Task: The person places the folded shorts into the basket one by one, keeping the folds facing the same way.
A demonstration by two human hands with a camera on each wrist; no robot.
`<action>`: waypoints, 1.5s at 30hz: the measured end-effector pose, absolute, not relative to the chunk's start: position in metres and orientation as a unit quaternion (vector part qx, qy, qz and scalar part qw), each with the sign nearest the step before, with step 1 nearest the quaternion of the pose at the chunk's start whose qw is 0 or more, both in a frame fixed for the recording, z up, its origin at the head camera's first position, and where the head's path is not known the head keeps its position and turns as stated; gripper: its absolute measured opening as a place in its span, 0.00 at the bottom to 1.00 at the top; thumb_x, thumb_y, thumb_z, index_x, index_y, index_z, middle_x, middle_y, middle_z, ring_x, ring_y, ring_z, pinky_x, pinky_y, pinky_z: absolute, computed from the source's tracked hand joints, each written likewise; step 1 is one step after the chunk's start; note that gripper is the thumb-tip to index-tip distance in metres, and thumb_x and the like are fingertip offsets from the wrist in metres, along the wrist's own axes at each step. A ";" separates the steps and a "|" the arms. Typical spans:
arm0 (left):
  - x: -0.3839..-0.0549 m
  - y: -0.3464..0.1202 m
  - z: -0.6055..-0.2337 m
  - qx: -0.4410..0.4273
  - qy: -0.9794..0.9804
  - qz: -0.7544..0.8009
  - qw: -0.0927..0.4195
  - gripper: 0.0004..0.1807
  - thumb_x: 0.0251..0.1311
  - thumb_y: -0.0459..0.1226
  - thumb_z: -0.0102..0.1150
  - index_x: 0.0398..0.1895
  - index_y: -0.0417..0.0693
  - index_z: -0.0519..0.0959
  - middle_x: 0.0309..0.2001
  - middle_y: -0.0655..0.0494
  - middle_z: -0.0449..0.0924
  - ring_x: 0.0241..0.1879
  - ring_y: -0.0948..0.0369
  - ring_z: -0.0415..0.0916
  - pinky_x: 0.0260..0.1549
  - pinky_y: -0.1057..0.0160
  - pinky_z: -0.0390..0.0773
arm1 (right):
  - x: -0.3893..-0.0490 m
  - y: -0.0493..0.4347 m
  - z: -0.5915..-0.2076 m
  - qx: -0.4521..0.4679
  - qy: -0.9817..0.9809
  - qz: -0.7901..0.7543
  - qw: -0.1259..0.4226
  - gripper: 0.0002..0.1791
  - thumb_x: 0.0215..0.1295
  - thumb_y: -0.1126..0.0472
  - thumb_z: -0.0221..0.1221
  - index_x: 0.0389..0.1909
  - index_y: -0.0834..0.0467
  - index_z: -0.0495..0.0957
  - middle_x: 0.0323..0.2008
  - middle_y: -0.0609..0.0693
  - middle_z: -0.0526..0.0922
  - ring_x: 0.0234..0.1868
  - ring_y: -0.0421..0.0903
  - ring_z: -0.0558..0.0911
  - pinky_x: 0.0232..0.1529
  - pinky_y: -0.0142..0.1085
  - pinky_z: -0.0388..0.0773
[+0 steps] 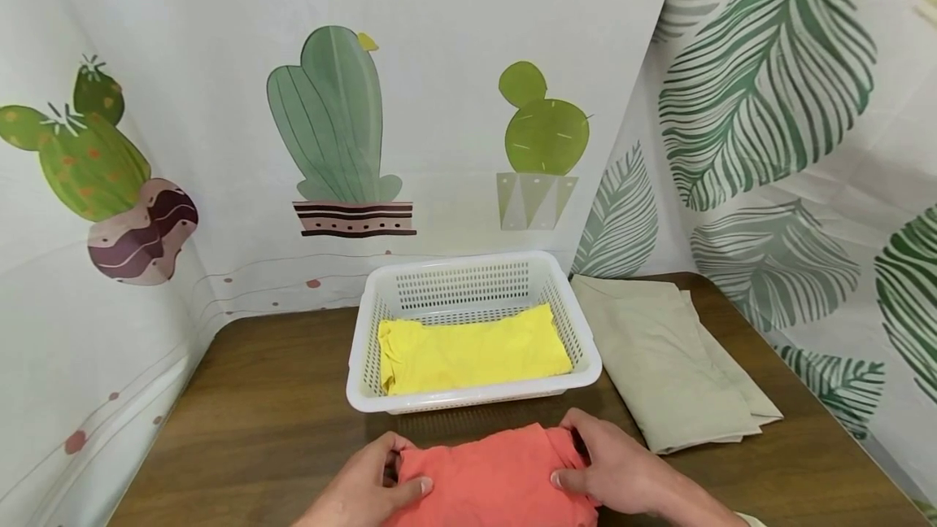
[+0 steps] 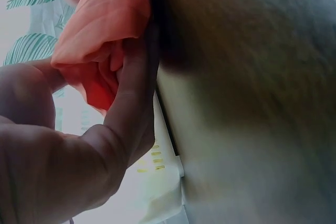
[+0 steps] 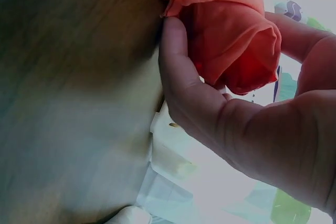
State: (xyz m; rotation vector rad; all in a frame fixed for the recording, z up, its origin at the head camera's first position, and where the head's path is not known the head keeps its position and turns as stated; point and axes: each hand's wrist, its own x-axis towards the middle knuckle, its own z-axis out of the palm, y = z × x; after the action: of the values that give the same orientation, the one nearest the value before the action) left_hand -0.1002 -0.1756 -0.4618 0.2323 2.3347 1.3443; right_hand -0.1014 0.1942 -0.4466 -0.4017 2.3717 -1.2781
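head view: holds the folded red cloth point(image 1: 490, 474) low over the worktop point(image 1: 256, 405), just in front of the white basket point(image 1: 464, 287). pinches one end with left grip point(image 1: 371, 480) and the other with right grip point(image 1: 609, 463), likely to keep the soft folds from coming undone.

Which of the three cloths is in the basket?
The yellow cloth; the left hand and right hand grip the coral cloth; the beige cloth lies beside the basket.
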 end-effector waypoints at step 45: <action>-0.092 -0.176 -0.450 0.087 0.776 0.569 0.258 0.29 0.58 0.31 0.76 0.59 0.39 0.70 0.45 0.50 0.79 0.41 0.53 0.85 0.40 0.62 0.82 | -0.099 0.194 -0.439 -0.163 0.838 -0.487 0.186 0.19 0.65 0.62 0.73 0.50 0.59 0.74 0.38 0.49 0.82 0.39 0.43 0.81 0.37 0.33 0.79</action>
State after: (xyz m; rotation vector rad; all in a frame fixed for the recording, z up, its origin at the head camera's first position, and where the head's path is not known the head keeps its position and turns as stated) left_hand -0.0916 -0.1763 -0.4498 0.2350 2.1031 1.5438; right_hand -0.0991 0.1940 -0.4386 -0.4580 2.3604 -1.3716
